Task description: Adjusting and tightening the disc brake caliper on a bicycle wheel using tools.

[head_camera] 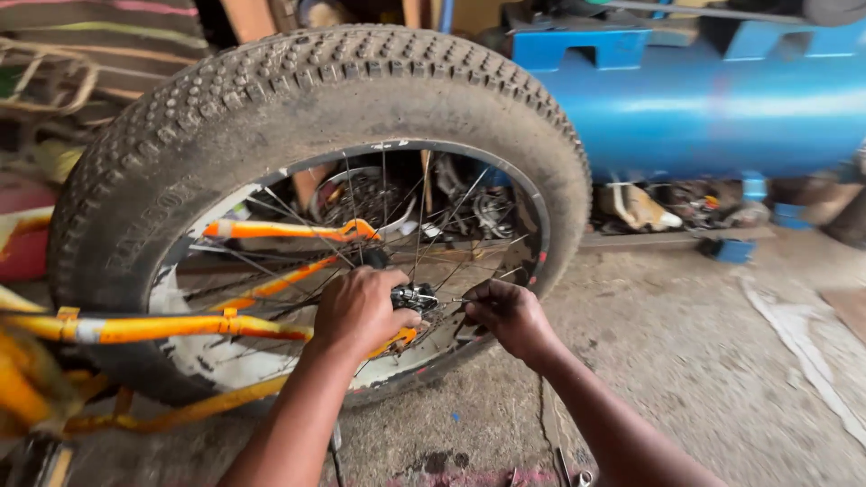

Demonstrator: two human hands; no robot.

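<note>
A bicycle wheel with a fat knobbly tyre [298, 90] fills the middle of the head view, held in an orange frame [162, 326] that runs in from the left. My left hand [359, 311] is closed around the black axle part [413, 296] at the hub, fingers wrapped over the orange frame end. My right hand [507, 313] is closed just right of the hub, pinching something small and dark at the axle end; what it is cannot be made out. Thin spokes [451, 216] fan out behind both hands.
A big blue metal tank [722, 108] lies behind the wheel at the upper right. Clutter and scrap sit under it on the concrete floor [704, 361]. A small tool [570, 473] lies on the floor at the bottom edge. Striped cloth hangs at the top left.
</note>
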